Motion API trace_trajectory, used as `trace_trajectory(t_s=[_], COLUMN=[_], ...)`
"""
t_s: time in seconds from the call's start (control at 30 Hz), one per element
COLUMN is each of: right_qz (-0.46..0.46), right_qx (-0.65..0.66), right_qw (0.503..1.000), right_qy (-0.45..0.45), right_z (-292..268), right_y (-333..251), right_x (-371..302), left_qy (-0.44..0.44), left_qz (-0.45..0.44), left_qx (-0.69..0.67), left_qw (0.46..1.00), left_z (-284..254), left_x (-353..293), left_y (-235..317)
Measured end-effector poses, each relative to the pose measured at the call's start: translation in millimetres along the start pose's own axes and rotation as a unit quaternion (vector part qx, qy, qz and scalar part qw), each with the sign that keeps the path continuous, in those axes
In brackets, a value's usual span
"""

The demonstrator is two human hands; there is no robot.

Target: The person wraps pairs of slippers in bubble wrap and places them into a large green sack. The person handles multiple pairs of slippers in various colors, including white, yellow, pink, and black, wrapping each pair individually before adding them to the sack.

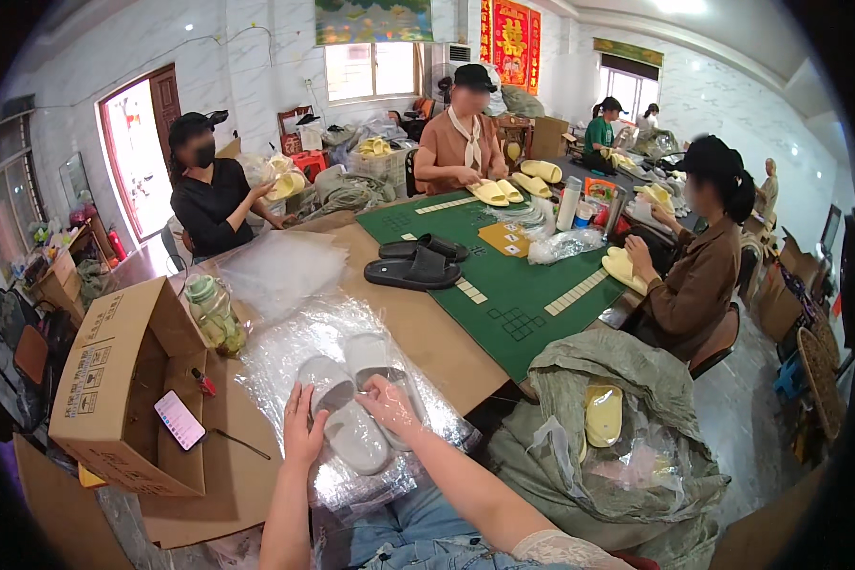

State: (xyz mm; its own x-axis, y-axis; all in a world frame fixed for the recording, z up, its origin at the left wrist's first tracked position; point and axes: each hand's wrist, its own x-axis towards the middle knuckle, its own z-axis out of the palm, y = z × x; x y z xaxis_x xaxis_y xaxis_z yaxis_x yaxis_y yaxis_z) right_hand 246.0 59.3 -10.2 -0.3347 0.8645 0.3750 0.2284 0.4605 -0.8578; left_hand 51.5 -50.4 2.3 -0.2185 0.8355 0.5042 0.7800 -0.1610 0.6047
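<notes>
A pair of light grey slippers (359, 443) lies side by side on a stack of shiny clear plastic bags (275, 366) in front of me. My left hand (304, 425) rests along the outer side of the left slipper, fingers stretched out and thumb toward its strap. Curled fingers of my right hand (389, 408) grip at the straps between the two slippers, covering part of the right slipper. Whether the slippers are inside a bag or on top of it I cannot tell.
An open cardboard box (114, 399) stands at left with a phone (179, 421); a glass jar (215, 315) is beside it. Black slippers (413, 271) lie on the green mat (503, 313). A sack (579, 494) holding yellow slippers (602, 415) is at right. Several people handle yellow slippers around the table.
</notes>
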Motion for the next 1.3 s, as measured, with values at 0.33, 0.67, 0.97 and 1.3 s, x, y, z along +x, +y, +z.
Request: trace_trajectory(t_s=[0.33,0.67,0.97,1.3], right_qz=[0.012,0.051,0.167,-0.159], right_qx=[-0.001,0.157,0.456,0.163], right_qw=[1.000,0.984,0.872,0.964], right_qy=[-0.004,-0.063,-0.057,0.140], right_z=[-4.0,-9.4,-64.4,-119.3], right_y=[-6.8,-2.9,-27.4,-132.8], right_x=[-3.0,-3.8,-36.2,-63.7], left_qy=[0.013,0.003,0.011,0.007], left_qz=[0.013,0.076,0.049,0.027], left_qx=[-0.017,0.026,0.012,-0.010], left_qw=[1.000,0.997,0.999,1.000], left_z=[-1.5,-10.1,-12.0,-6.8], left_x=[-1.5,-1.6,-6.4,-5.7], left_y=[0.4,13.6,7.3,6.7])
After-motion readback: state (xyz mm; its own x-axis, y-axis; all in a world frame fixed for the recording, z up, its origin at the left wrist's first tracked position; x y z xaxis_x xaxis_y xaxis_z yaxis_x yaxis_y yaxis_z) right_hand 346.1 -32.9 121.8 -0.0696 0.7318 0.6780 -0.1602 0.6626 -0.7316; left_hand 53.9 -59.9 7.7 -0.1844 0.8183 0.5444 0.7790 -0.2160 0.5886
